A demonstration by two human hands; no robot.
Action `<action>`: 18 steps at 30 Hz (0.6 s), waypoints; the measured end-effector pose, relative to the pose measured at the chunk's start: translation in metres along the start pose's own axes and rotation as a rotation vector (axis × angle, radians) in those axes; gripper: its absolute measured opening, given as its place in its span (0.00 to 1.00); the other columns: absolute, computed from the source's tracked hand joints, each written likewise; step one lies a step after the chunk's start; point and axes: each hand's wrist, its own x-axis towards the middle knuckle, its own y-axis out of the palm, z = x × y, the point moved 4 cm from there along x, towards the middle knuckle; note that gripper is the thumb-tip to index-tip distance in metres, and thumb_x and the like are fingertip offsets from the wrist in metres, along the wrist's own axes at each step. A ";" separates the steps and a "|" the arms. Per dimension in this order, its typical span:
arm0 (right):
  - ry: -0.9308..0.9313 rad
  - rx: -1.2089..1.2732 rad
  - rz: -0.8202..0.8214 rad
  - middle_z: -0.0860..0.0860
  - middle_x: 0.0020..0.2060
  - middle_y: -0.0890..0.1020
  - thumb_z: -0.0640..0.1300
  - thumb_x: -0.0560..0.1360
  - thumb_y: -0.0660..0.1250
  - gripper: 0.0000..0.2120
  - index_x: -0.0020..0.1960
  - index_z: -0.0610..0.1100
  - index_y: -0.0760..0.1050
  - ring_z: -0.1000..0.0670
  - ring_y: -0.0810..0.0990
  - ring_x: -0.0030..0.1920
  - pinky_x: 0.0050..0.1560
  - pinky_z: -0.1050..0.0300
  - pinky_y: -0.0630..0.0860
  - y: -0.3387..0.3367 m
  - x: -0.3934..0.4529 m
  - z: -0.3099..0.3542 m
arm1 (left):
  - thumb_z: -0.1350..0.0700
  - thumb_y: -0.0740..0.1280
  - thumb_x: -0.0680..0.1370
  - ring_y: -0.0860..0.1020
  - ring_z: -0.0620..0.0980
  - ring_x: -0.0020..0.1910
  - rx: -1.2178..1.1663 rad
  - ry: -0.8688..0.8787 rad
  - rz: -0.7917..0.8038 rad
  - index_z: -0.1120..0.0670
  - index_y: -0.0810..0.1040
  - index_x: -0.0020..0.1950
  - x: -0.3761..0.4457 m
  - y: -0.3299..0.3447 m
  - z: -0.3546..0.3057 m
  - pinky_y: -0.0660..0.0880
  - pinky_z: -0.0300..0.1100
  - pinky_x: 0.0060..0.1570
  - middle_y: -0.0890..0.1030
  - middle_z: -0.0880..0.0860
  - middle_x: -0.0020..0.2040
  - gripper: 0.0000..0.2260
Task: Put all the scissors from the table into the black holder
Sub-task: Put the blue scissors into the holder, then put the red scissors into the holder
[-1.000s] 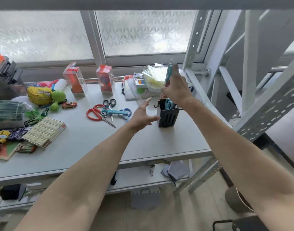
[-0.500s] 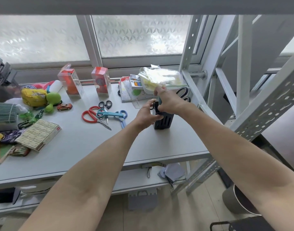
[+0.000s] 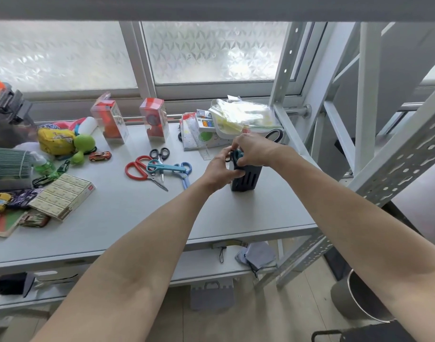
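Both hands [image 3: 253, 150] gripping holder [image 3: 247, 177]

Upright black holder [image 3: 246, 177]; four scissors [image 3: 159, 167] flat on table [image 3: 127, 213]

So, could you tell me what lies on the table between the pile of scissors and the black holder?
Only the left hand, gripping the black holder; otherwise bare table separates it from the scissors, in the head view.

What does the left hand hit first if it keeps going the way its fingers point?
Nothing to cross: the left hand is already against the black slotted plastic holder, its fingers wrapped around the near-left side. Pushing on would likely just press into the holder; depth is hard to judge.
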 end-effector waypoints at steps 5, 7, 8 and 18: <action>-0.002 -0.158 -0.080 0.45 0.51 0.80 0.41 0.72 0.71 0.12 0.56 0.43 0.80 0.46 0.77 0.50 0.45 0.54 0.74 -0.002 0.003 0.002 | 0.61 0.74 0.71 0.76 0.56 0.62 0.002 0.016 -0.010 0.48 0.65 0.74 -0.003 -0.001 0.000 0.79 0.42 0.42 0.72 0.49 0.61 0.34; 0.015 -0.139 -0.137 0.46 0.50 0.82 0.41 0.74 0.70 0.09 0.53 0.43 0.82 0.45 0.80 0.50 0.49 0.52 0.78 -0.007 0.004 0.004 | 0.60 0.73 0.72 0.77 0.55 0.57 0.009 0.015 -0.009 0.49 0.66 0.74 -0.006 -0.003 0.002 0.78 0.40 0.39 0.73 0.51 0.64 0.32; 0.014 -0.110 -0.168 0.46 0.50 0.83 0.41 0.74 0.69 0.08 0.52 0.42 0.82 0.45 0.81 0.50 0.51 0.51 0.79 -0.009 0.005 0.007 | 0.60 0.73 0.72 0.78 0.54 0.52 0.008 0.009 -0.010 0.50 0.66 0.74 -0.008 -0.006 0.005 0.78 0.40 0.37 0.73 0.51 0.64 0.32; -0.131 0.173 -0.253 0.48 0.50 0.84 0.45 0.76 0.68 0.12 0.58 0.45 0.79 0.47 0.82 0.51 0.52 0.51 0.78 0.042 0.038 0.095 | 0.60 0.69 0.75 0.78 0.52 0.35 -0.045 -0.194 -0.335 0.59 0.74 0.63 -0.053 -0.076 0.087 0.77 0.43 0.37 0.79 0.56 0.52 0.16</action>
